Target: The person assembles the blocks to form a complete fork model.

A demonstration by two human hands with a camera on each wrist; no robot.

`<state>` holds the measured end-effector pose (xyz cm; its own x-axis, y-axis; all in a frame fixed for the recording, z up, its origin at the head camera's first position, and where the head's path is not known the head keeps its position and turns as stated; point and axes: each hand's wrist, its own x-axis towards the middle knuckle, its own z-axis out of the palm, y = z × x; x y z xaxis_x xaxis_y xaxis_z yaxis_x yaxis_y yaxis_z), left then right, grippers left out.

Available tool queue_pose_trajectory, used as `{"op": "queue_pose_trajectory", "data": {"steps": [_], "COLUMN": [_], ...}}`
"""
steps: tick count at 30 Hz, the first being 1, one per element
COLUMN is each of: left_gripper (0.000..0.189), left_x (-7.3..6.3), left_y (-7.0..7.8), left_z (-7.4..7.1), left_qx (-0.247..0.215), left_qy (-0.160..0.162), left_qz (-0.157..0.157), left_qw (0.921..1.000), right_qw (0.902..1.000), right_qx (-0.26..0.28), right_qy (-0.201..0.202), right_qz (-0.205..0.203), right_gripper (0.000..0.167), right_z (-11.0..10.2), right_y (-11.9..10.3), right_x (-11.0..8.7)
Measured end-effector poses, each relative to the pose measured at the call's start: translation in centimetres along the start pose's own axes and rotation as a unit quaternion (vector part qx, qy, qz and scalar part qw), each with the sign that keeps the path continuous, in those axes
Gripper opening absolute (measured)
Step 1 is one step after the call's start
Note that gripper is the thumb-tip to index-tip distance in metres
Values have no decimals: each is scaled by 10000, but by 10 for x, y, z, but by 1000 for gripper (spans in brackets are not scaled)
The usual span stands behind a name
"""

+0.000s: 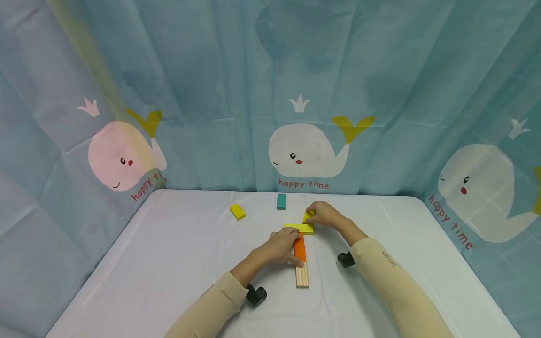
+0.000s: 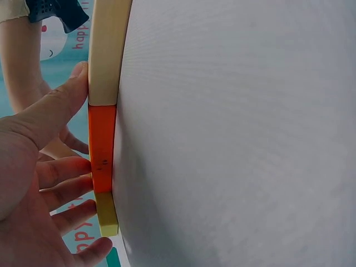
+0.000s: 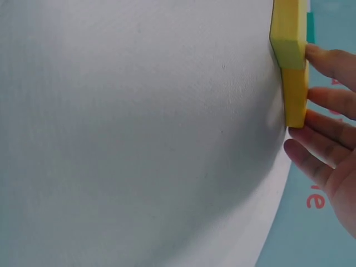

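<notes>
A plain wooden block (image 1: 302,277), an orange block (image 1: 299,249) and a yellow block (image 1: 305,229) lie on the table; the first two line up end to end, and the yellow one lies crosswise at the far end. My left hand (image 1: 276,246) rests along them, thumb near the wood-orange joint, fingers spread, touching the orange and yellow blocks in the left wrist view. Beyond the crosswise block, my right hand (image 1: 325,213) pinches another yellow block (image 1: 308,216), partly hidden by its fingers. In the right wrist view this yellow block (image 3: 295,97) adjoins the crosswise one.
A teal block (image 1: 281,202) lies near the table's back edge. Farther left is a loose yellow block (image 1: 237,211) with dark marks. White cloth covers the table (image 1: 169,263), and a blue whale-print curtain (image 1: 211,141) hangs behind it.
</notes>
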<state>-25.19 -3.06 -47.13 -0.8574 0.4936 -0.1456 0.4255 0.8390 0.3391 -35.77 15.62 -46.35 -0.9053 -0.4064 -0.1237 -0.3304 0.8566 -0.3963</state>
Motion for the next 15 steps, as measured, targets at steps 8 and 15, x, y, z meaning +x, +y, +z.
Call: {"op": "queue_pose_trajectory", "data": {"steps": [8, 15], "left_gripper": [83, 84], "left_x": [-1, 0], "left_y": [0, 0], "left_z": [-1, 0], "left_qx": [23, 30], "left_qy": [-17, -20], "left_qz": [2, -10], "left_qw": [10000, 10000], "right_qw": [9999, 9998], "right_qx": [72, 103], "right_qy": [36, 118], "right_qz": [125, 115], "right_gripper": [41, 41], "right_z": [0, 1], "right_y": [-3, -2], "right_x": [-1, -2]}}
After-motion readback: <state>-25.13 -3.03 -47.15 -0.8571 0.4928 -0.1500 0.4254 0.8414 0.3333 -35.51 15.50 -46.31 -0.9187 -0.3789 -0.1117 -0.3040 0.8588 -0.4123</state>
